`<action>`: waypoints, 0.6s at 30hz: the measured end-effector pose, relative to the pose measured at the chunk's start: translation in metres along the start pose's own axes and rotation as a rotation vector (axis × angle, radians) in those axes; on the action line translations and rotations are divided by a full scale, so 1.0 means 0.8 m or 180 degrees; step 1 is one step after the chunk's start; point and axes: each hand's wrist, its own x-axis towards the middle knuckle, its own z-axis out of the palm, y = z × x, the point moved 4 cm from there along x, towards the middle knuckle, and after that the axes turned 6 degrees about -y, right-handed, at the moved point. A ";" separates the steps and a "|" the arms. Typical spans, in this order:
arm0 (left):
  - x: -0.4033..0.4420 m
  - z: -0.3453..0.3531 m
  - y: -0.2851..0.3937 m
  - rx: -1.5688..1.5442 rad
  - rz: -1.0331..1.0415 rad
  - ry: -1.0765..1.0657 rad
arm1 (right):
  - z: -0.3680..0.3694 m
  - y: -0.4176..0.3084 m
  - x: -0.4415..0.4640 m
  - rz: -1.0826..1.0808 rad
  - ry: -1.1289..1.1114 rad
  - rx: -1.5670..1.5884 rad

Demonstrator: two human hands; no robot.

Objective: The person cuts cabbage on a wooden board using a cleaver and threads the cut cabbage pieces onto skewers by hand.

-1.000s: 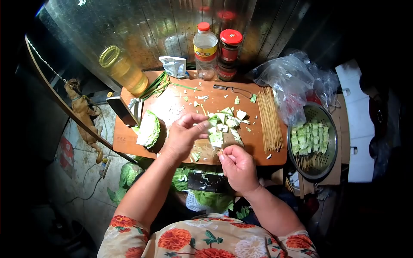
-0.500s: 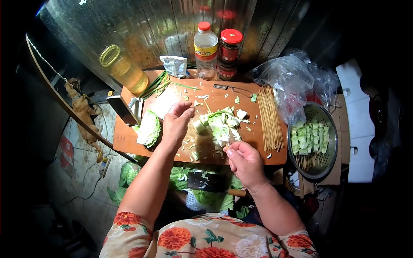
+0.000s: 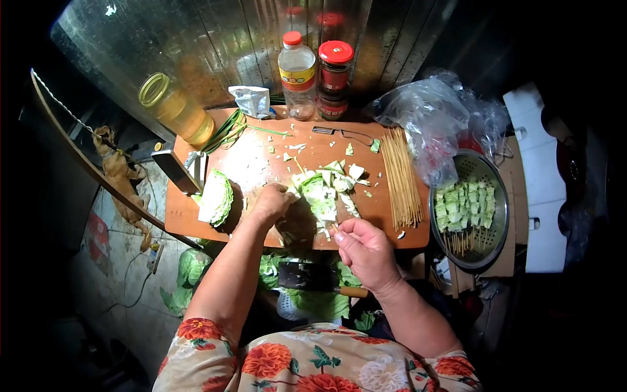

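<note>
My right hand [image 3: 367,251] pinches the near end of a bamboo skewer [image 3: 335,227] between thumb and fingers, at the board's front edge. Cut cabbage pieces [image 3: 320,194] lie along and around the skewer, covering its middle. A thin stick tip [image 3: 298,164] pokes out at their far side, in line with it. My left hand [image 3: 272,202] reaches down with bent fingers, closed on a cabbage piece at the left edge of these pieces; the fingers mostly hide it. Left of that hand a cut cabbage wedge [image 3: 216,198] rests on the wooden board [image 3: 189,219].
Bare skewers [image 3: 400,179] lie at the board's right, beside a metal colander [image 3: 499,225] holding loaded cabbage skewers [image 3: 465,206]. A peeler [image 3: 324,130], bottle [image 3: 297,81], red-lidded jars [image 3: 335,81], oil jar [image 3: 179,114] and phone [image 3: 175,171] stand or lie behind. A cleaver [image 3: 307,276] sits below the front edge.
My left hand has come down from above the board to the cabbage pieces, its fingers closing there. The right hand keeps its grip on the skewer. The whole view has shifted slightly.
</note>
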 end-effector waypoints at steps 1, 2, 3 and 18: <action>0.000 0.000 -0.002 -0.0132 -0.0198 0.0060 | -0.001 0.000 -0.001 0.0011 0.0013 0.0014; 0.000 0.000 -0.004 -0.0263 -0.0397 0.0119 | -0.002 0.001 -0.001 0.0011 0.0020 0.0012; -0.001 0.001 -0.003 -0.0263 -0.0395 0.0115 | -0.003 0.001 -0.002 0.0012 0.0037 0.0029; -0.016 0.017 0.008 0.0204 0.0055 0.0970 | 0.010 0.009 -0.001 0.0079 0.0017 0.0072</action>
